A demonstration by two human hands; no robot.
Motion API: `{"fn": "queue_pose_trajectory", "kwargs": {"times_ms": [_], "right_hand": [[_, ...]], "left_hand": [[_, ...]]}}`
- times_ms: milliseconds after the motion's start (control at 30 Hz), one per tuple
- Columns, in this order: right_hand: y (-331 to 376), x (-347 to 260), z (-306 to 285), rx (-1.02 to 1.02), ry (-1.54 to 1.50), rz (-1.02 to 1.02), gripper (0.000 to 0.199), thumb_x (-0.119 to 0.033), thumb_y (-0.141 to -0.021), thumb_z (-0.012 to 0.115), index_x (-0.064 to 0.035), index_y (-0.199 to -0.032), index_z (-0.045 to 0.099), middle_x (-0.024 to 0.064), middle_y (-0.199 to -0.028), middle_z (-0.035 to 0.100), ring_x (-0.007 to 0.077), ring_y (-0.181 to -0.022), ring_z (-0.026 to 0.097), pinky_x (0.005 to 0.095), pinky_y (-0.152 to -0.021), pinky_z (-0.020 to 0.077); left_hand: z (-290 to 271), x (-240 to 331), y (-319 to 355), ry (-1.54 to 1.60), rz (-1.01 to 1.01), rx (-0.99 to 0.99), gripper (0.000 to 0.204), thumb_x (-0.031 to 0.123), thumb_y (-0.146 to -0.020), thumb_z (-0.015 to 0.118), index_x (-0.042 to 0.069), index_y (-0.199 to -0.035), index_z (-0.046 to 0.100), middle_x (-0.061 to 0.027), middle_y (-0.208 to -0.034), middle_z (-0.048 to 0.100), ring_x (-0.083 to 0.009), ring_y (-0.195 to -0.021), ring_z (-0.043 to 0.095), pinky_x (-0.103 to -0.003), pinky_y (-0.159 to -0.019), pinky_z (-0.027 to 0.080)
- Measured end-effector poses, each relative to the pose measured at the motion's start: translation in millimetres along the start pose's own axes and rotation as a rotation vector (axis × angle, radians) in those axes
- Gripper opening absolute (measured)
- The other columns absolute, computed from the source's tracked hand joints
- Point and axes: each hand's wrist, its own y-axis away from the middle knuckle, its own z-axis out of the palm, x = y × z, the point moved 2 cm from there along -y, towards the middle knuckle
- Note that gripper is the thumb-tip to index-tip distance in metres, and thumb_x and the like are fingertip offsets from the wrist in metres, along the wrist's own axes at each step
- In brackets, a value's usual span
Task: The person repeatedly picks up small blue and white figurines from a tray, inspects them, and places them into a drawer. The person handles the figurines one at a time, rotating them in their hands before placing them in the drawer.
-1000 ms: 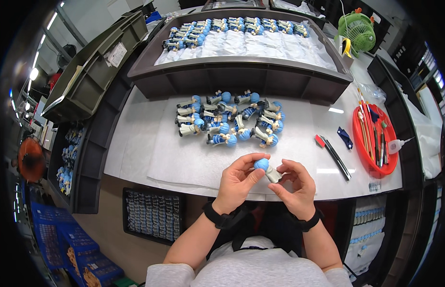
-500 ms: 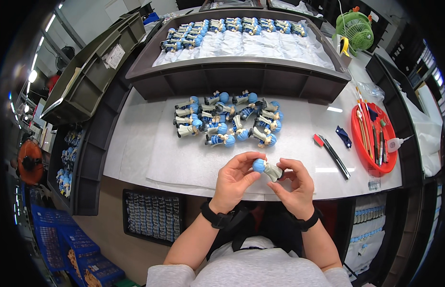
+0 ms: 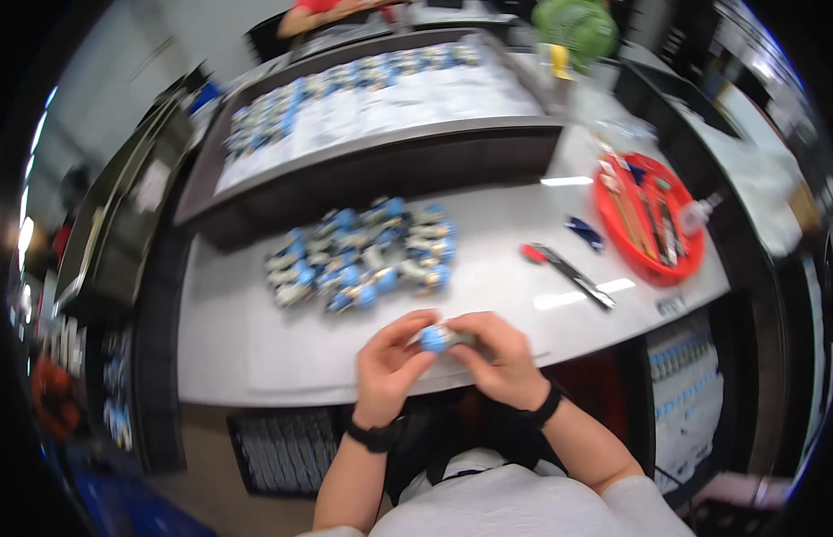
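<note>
Over on the far left, a blurred orange object [image 3: 59, 394] sits low at the edge, and an olive-grey crate [image 3: 121, 210] tilts beside the table; below that crate, a dark bin [image 3: 157, 394] holds more blue-and-white pieces, with blue plastic crates [image 3: 130, 501] at the near left corner. Moving right, a black tray [image 3: 287, 452] packed with rows rests below the table edge. Up on the white table [image 3: 220, 331], the big brown crate [image 3: 390, 166] spans the far side, blue-haired figurines [image 3: 372, 72] lined along its far and left sides on white lining [image 3: 390, 107]; beyond it, a co-worker's red sleeve [image 3: 314, 11] shows. In front of the crate lies a loose cluster of figurines [image 3: 363, 255], smeared by blur. And here's the centre of it: the left hand [image 3: 388, 362] pinches the blue head of one figurine [image 3: 434, 338], thumb and fingers closed on it, while the right hand [image 3: 499, 358] grips its pale body from the other side, the piece held above the table's near edge. Right of the hands lies a black pen-like tool [image 3: 573, 279] with a red end, then a small dark-blue piece [image 3: 584, 233], with a green fan [image 3: 575, 27] far behind; finally a red basket [image 3: 613, 224] of brushes [image 3: 627, 210], a white squeeze bottle [image 3: 697, 217] at its right rim.
</note>
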Motion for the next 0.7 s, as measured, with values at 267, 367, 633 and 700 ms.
{"fn": "queue_pose_trajectory", "kwargs": {"times_ms": [267,367,633,700], "right_hand": [[39,5,-95,0.361,-0.112,0.035,0.033,0.005,-0.076,0.064,-0.0024,-0.107,0.058,0.0085,-0.1,0.061,0.0194,-0.093,0.06,0.0288,-0.081,0.0468],[103,8,-182,0.696,0.079,0.141,0.027,0.005,-0.075,0.066,-0.0035,-0.101,0.063,0.0073,-0.094,0.063,0.0147,-0.086,0.061,0.0259,-0.076,0.0483],[414,29,-352,1.188,0.902,0.764,0.023,0.0,-0.069,0.068,-0.0022,-0.092,0.063,0.0119,-0.087,0.067,0.0184,-0.079,0.064,0.0285,-0.069,0.0505],[469,27,-363,1.166,0.955,1.063,0.02,-0.001,-0.066,0.068,-0.0019,-0.085,0.062,0.0141,-0.083,0.067,0.023,-0.08,0.065,0.0309,-0.07,0.0506]], "left_hand": [[-25,-8,4,-0.237,-0.075,0.13,0.035,0.0,-0.088,0.05,-0.002,-0.122,0.045,-0.0138,-0.125,0.049,-0.0191,-0.11,0.049,-0.029,-0.091,0.042],[6,4,6,-0.308,-0.102,0.119,0.029,-0.001,-0.089,0.05,-0.005,-0.118,0.05,-0.0149,-0.118,0.055,-0.0205,-0.103,0.054,-0.033,-0.088,0.045],[-3,2,3,-0.418,-0.134,0.083,0.028,0.004,-0.09,0.051,-0.004,-0.117,0.05,-0.0127,-0.109,0.056,-0.0188,-0.095,0.054,-0.029,-0.084,0.044],[1,3,2,-0.453,-0.14,0.127,0.028,0.005,-0.09,0.052,-0.005,-0.117,0.051,-0.0123,-0.106,0.057,-0.0183,-0.093,0.054,-0.029,-0.082,0.044]]}}
